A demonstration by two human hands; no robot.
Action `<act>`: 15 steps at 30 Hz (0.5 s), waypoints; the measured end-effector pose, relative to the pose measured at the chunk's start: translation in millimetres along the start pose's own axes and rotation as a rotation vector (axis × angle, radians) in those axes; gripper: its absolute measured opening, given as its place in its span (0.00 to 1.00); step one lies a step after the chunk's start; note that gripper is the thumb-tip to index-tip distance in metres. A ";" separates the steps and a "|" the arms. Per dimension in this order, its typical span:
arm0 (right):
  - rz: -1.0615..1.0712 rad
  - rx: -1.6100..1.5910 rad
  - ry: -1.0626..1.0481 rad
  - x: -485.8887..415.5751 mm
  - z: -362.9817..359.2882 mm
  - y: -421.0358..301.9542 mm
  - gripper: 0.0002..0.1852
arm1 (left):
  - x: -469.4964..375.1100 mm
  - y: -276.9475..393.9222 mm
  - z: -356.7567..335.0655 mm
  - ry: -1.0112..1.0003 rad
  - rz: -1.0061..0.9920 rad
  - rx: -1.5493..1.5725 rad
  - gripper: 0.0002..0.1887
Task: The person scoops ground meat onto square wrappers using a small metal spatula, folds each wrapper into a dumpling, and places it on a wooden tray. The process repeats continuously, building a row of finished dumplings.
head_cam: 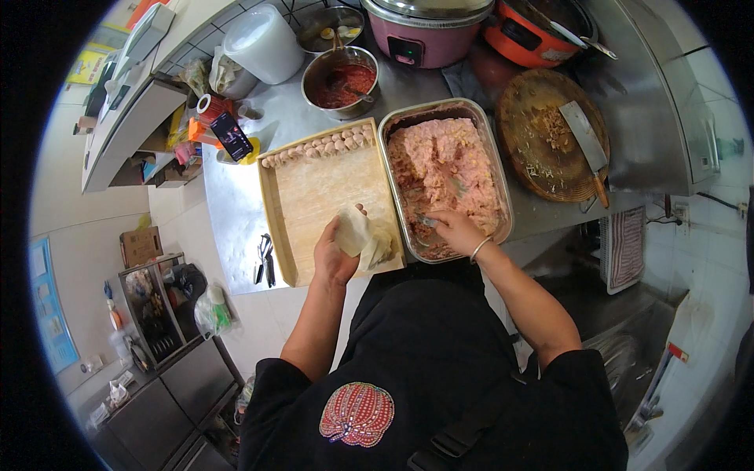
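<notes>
On the palm of my left hand [334, 253] lies a thin, pale dough wrapper [353, 231], held above the front of a floured wooden tray [324, 194]. Beside that hand, a stack of more wrappers [380, 246] sits at the tray's right front, partly in a clear bag. My right hand [456, 231] grips a small metal utensil [425, 220], its tip in the meat at the front left of a deep steel pan [505, 219]. Pink minced filling with yellow bits [442, 159] fills much of the pan. Wrapped dumplings [324, 145] line the tray's far edge.
Right of the pan, a cleaver [584, 138] rests on a round wooden chopping board [512, 126]. Behind stand a pot of red sauce [341, 82], a pink cooker [424, 35] and a red pot [524, 35]. A propped phone [231, 136] and black-handled tools [265, 259] are at left.
</notes>
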State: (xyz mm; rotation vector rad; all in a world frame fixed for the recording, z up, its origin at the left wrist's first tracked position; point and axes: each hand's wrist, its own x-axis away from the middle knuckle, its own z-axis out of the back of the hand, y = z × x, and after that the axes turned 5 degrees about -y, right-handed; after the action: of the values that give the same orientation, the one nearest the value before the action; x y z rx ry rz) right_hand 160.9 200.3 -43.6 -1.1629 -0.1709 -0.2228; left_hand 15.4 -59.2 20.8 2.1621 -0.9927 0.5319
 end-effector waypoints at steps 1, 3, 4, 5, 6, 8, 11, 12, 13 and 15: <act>-0.056 -0.070 0.014 2.9 4.1 1.9 0.22 | -2.0 -0.8 1.0 -0.016 -0.010 -0.016 0.26; -0.189 -0.360 -0.097 12.2 23.6 0.0 0.21 | -8.2 -3.8 0.4 -0.007 -0.026 -0.012 0.26; -0.381 -0.517 -0.167 16.1 31.9 -5.8 0.21 | -10.8 -5.1 -0.9 -0.008 -0.037 -0.009 0.25; -0.292 -0.551 -0.150 20.4 37.2 -15.1 0.21 | -13.4 -7.2 -3.7 -0.017 -0.031 -0.017 0.25; -0.287 -0.604 -0.137 26.7 42.0 -26.8 0.20 | -16.6 -10.7 -8.6 -0.024 -0.025 -0.024 0.25; -0.287 -0.686 -0.127 38.1 50.8 -51.8 0.20 | -20.3 -16.7 -22.3 -0.102 0.007 -0.040 0.25; -0.131 -0.606 -0.056 44.8 48.2 -84.6 0.20 | -22.6 -29.7 -54.3 -0.120 0.057 -0.100 0.29; 0.036 -0.467 0.016 44.4 41.9 -93.0 0.20 | -21.5 -33.5 -65.9 -0.158 0.073 -0.055 0.30; 0.199 -0.255 0.068 42.2 41.7 -97.9 0.21 | -20.4 -36.8 -77.6 -0.187 0.094 -0.017 0.31; 0.299 0.068 0.152 42.1 40.4 -104.3 0.23 | -17.8 -39.5 -96.3 -0.230 0.107 0.047 0.32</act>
State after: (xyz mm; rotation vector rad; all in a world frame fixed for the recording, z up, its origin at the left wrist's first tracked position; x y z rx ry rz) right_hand 173.5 194.5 75.1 -1.0838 0.1285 -0.0404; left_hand 27.6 38.6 58.9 2.2577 -1.2364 0.3644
